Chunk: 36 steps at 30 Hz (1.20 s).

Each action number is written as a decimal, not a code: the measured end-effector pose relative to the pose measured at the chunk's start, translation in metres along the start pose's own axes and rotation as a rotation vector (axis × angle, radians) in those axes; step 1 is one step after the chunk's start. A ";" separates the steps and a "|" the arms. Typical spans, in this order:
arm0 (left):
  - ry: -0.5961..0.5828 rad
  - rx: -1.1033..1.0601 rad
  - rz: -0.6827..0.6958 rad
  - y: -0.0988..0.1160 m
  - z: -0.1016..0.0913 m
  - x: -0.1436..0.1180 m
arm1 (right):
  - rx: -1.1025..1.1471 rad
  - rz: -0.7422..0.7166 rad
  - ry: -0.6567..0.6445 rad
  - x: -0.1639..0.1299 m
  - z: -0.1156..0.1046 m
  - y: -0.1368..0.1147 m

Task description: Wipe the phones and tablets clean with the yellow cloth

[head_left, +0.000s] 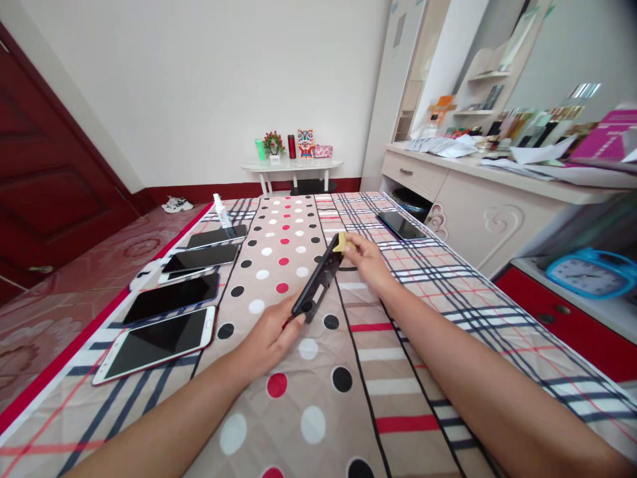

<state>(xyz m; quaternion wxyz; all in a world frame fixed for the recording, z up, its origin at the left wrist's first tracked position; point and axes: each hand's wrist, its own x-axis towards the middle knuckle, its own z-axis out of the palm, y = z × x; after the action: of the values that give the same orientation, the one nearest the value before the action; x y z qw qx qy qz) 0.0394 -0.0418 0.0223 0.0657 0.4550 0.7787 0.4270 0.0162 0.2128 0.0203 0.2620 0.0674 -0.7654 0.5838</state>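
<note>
Over a bedspread [279, 428], left hand [271, 336] grips phone [321, 275], right hand [369, 262] pinches yellow cloth [341, 243]; a pink box [606, 137] bears blurred lettering.

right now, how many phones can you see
6 visible: white phone, second phone, third phone and farthest phone in the left row; held phone in the left hand; lone phone at right. Another may hide beneath the third phone.

One phone [317, 282] and one yellow cloth [340, 243] occupy your two hands [273, 335], with at least four phones [172, 299] lined up at your left, one dark-screened phone [401, 226] at your right, one spray bottle [221, 211] and one blue clock [584, 275].
</note>
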 end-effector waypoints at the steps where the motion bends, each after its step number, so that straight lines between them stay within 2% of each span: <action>1: 0.001 -0.021 0.008 0.001 0.000 0.002 | -0.032 -0.069 0.014 0.002 -0.003 -0.008; 4: 0.067 -0.049 0.035 0.007 -0.003 0.006 | -0.233 -0.286 0.008 0.004 -0.008 -0.040; 8: 0.212 -0.012 0.030 0.018 -0.013 0.009 | -0.482 -0.494 -0.072 -0.008 0.003 -0.084; 10: 0.250 0.030 0.036 0.019 -0.019 0.009 | -0.540 -0.557 -0.106 -0.014 0.011 -0.098; 12: 0.264 0.054 0.045 0.017 -0.023 0.008 | -0.547 -0.561 -0.097 -0.017 0.016 -0.104; 17: 0.300 0.032 -0.003 0.002 -0.026 0.003 | -0.417 -0.413 0.000 -0.019 0.025 -0.090; 19: 0.307 0.000 -0.019 -0.005 -0.025 0.001 | -0.409 -0.325 -0.009 -0.023 0.031 -0.083; 26: 0.366 -0.034 -0.124 -0.025 -0.020 0.000 | -0.646 0.037 -0.326 -0.040 0.047 -0.059; 30: 0.371 -0.041 -0.171 -0.031 -0.019 0.001 | -0.636 0.191 -0.506 -0.043 0.046 -0.050; 33: 0.354 -0.032 -0.173 -0.035 -0.018 0.002 | -0.529 0.267 -0.568 -0.042 0.045 -0.046; 36: 0.384 0.001 -0.179 -0.040 -0.014 0.003 | -0.422 0.329 -0.525 -0.039 0.043 -0.041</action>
<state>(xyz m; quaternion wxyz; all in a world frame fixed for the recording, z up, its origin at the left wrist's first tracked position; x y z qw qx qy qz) 0.0048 -0.0569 0.0036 -0.0464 0.2943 0.8143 0.4981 0.0530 0.1522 0.0292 -0.0325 0.0356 -0.9107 0.4103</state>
